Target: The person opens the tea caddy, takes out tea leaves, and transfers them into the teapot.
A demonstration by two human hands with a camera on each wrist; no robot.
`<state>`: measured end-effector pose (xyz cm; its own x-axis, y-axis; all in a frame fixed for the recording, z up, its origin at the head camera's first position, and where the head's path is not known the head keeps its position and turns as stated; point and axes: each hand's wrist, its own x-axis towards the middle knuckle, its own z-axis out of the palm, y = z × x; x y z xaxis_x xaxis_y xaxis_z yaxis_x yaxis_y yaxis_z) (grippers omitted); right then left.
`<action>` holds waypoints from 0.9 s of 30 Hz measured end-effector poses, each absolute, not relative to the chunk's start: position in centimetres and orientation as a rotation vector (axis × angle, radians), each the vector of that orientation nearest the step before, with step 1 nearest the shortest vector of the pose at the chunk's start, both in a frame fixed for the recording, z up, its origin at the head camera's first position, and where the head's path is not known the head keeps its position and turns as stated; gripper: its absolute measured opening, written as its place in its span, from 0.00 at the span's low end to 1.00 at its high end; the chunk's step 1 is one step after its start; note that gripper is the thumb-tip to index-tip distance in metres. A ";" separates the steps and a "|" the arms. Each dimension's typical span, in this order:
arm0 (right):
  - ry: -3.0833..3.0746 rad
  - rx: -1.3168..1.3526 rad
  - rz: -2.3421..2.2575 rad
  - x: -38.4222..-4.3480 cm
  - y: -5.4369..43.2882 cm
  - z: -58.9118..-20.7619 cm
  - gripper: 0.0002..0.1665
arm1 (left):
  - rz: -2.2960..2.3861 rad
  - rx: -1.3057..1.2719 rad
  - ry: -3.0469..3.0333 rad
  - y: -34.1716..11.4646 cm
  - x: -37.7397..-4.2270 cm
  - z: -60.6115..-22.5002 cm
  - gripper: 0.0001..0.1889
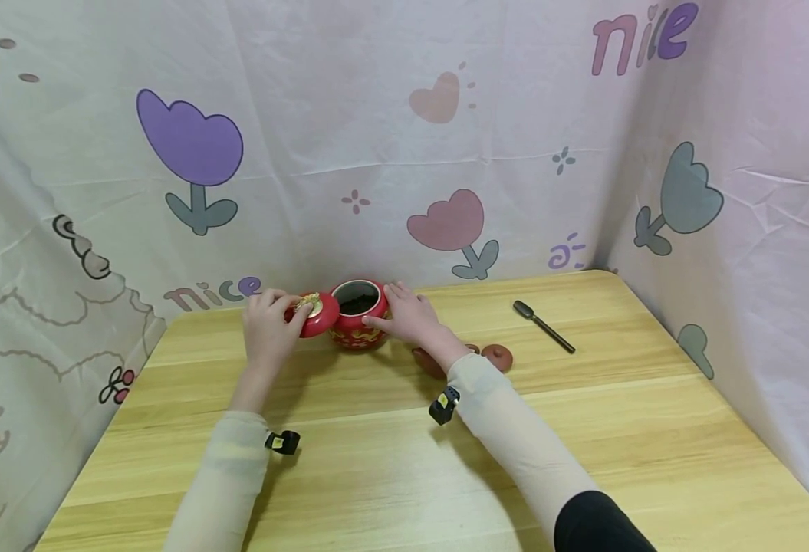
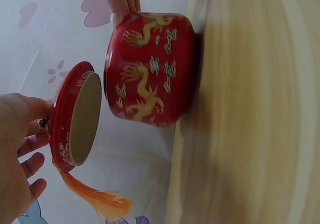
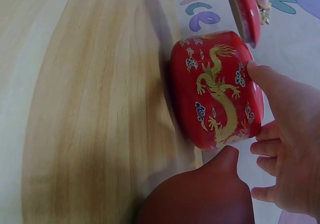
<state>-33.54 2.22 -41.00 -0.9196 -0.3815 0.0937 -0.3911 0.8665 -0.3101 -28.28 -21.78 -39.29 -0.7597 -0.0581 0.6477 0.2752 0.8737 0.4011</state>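
Observation:
A red lidded jar [image 1: 359,338] with golden dragons stands upright on the table, its mouth uncovered and dark contents [image 1: 358,304] inside. My left hand [image 1: 268,322] pinches the golden knob of the red lid [image 1: 320,322], holding it tilted just left of the jar's mouth. From that lid hangs an orange tassel [image 2: 95,199], seen in the left wrist view. On the jar's right side, my right hand [image 1: 409,316] grips the upper body, with the thumb at the front and the fingers behind. A brown clay teapot [image 3: 200,199] sits near the right hand, partly covered by the forearm in the head view.
Right of the teapot lies a small round brown lid [image 1: 498,357]. Farther right is a dark, long-handled scoop-like tool [image 1: 545,328]. The wooden table [image 1: 376,460] meets a printed cloth backdrop [image 1: 321,115] behind and at both sides.

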 end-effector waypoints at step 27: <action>-3.020 0.604 0.573 -33.3 2.3 -41.1 0.54 | -0.646 -0.097 -2.484 -25.2 -27.7 -42.6 0.14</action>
